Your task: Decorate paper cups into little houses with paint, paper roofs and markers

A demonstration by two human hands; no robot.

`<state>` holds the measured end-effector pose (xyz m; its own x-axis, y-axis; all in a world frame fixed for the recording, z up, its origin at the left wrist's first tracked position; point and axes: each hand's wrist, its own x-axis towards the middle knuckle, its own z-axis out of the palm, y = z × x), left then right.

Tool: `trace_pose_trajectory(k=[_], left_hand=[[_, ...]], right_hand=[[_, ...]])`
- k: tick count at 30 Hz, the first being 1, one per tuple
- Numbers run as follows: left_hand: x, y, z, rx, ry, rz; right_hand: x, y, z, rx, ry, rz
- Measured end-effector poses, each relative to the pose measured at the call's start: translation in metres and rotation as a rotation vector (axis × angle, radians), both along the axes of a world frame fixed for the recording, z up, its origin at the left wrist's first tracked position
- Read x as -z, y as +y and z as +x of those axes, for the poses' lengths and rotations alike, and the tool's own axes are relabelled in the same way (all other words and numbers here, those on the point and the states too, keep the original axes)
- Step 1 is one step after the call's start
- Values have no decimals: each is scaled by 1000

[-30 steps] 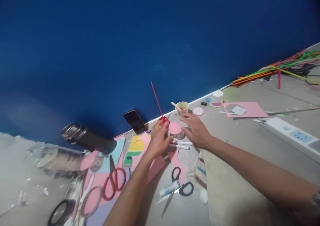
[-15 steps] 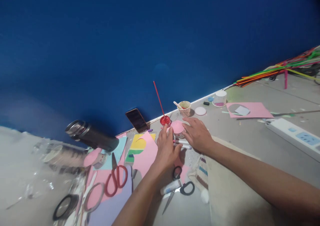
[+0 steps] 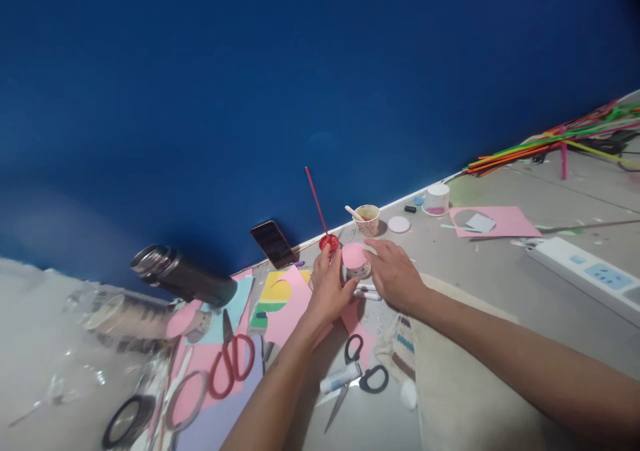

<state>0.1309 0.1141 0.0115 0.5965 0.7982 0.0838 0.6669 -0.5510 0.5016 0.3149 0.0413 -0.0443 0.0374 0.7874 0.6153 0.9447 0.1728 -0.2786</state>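
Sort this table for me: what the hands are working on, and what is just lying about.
In hand: pink-topped cup, between left hand and right hand; markers beside it.
Lying about: red scissors, black scissors, phone, flask, power strip.

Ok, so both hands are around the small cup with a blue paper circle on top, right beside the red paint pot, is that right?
Not quite. The paper circle on the small cup is pink, not blue, as the head view shows. The rest holds: the left hand and right hand flank the cup, and the red paint pot stands right beside it.
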Motion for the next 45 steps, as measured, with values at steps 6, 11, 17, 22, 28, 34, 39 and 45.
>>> trace_pose_trajectory(k=[6,11,17,22,28,34,39,45], left_hand=[[2,-12,-8,-12,-5,18],[2,-20,-4,-20,37,-33],[1,-38,1,-97,61,-32],[-6,-30,2,-130,29,11],[-14,-12,7,-60,84,-51],[-15,-18,6,-114,65,-25],[-14,-18,6,-114,103,-45],[-10,-24,1,-129,38,-4]], right_hand=[[1,1,1,-6,8,18],[0,0,-1,-20,-18,22],[-1,1,-1,-12,-71,29],[-2,0,-1,0,-83,74],[-1,0,-3,-25,-69,95],[1,0,0,-21,-47,123],[2,1,-1,-32,-58,80],[-2,-3,-2,-15,-66,112]])
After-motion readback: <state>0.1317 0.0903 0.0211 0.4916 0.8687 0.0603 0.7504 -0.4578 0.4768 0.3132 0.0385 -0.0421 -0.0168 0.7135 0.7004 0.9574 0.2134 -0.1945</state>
